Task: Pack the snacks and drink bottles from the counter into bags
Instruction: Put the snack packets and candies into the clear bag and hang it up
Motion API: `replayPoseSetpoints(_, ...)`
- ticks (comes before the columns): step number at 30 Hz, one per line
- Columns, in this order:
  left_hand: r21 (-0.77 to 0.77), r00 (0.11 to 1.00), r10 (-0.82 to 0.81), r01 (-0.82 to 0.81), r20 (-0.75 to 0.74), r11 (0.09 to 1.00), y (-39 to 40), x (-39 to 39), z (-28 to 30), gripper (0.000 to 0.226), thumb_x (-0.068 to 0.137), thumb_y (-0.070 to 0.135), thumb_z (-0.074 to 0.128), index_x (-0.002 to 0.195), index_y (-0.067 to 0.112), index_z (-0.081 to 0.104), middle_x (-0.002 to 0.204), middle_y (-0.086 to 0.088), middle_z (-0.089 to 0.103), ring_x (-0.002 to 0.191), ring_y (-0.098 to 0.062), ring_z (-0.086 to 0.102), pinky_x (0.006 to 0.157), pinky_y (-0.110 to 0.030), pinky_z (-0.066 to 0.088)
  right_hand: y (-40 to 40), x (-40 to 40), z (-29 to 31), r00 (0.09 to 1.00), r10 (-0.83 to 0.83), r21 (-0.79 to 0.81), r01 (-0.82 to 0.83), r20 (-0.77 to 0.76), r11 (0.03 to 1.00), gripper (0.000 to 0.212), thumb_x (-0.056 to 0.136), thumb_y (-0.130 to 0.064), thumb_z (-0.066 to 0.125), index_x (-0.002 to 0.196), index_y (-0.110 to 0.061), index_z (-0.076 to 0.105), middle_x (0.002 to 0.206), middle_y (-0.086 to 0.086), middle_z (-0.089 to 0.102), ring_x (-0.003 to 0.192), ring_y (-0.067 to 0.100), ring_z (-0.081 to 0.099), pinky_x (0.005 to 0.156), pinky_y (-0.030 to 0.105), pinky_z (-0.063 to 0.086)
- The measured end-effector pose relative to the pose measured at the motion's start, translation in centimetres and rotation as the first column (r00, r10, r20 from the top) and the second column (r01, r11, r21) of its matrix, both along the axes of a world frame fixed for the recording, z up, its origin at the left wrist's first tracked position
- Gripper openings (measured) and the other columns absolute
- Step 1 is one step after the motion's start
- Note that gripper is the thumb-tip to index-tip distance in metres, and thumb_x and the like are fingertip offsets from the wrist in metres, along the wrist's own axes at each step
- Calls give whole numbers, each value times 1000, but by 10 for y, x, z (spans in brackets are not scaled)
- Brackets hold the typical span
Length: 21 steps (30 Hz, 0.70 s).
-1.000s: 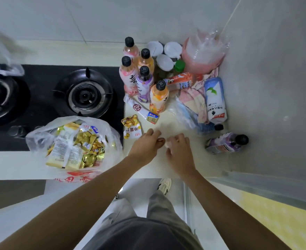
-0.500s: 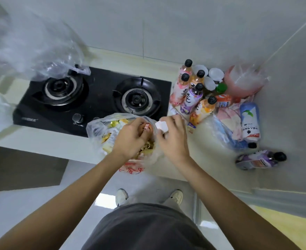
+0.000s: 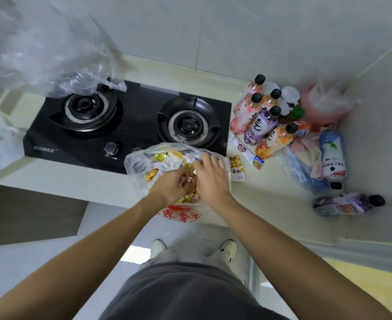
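Note:
A clear plastic bag point(image 3: 136, 163) stuffed with yellow and white snack packets sits at the counter's front edge, below the right burner. Both my hands are in its mouth. My left hand point(image 3: 172, 189) curls around a small red-and-white snack packet point(image 3: 189, 180). My right hand point(image 3: 211, 179) lies palm down on the contents, fingers spread. A yellow snack packet point(image 3: 236, 170) and a long stick packet point(image 3: 247, 151) lie just right of the bag. Several upright drink bottles point(image 3: 260, 122) stand behind them. A purple bottle point(image 3: 347, 205) and a white-and-blue bottle point(image 3: 332, 156) lie on their sides at the right.
A black two-burner stove point(image 3: 132, 122) fills the counter's left. A crumpled clear bag point(image 3: 47, 49) hangs at the upper left. A pink bag point(image 3: 325, 105) and white lids stand in the back corner, a bluish clear bag point(image 3: 304, 173) beside the wall.
Both hands picked up small snacks from the counter on the right, carried them left, and now reach into the snack bag. The white packet seen in my right hand is gone.

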<state>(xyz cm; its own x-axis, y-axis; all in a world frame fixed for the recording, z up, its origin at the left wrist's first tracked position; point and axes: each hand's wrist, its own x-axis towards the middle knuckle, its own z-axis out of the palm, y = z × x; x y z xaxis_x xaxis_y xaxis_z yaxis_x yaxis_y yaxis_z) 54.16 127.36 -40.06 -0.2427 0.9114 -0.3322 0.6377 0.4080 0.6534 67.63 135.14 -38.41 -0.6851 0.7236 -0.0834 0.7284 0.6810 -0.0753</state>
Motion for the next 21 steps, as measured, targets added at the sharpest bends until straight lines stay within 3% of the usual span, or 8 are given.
replayPoseSetpoints(4,29,998,-5,7,-58,1000,3,4,-2,35,90,44,66,115,22,59,104,2,57,89,-23,60,74,-40,54,2,0,3,1000,10,6,-10,17,1000,43,71,-8,75,112,-11,64,122,12,55,114,32,52,98,42,45)
replayPoseSetpoints(8,35,982,-36,44,-183,998,-1,4,2,38,88,45,64,119,25,55,105,5,51,86,-23,61,67,-39,54,-1,8,4,994,54,22,-52,-90,998,34,74,-7,67,108,-9,64,118,10,55,113,32,53,100,41,43)
replayPoseSetpoints(14,-22,953,-97,95,-288,995,-10,10,0,48,90,39,67,132,22,51,112,5,50,95,-26,62,61,-32,43,-2,28,3,968,109,45,-102,-224,994,30,76,-3,64,105,-9,64,116,8,54,112,31,52,107,40,40)
replayPoseSetpoints(21,45,964,-9,22,-266,999,-13,28,5,30,93,37,64,118,23,56,109,5,53,87,-25,61,60,-34,45,3,52,10,947,94,32,-88,-308,996,47,86,-11,61,133,-12,54,123,7,53,115,28,49,121,45,32)
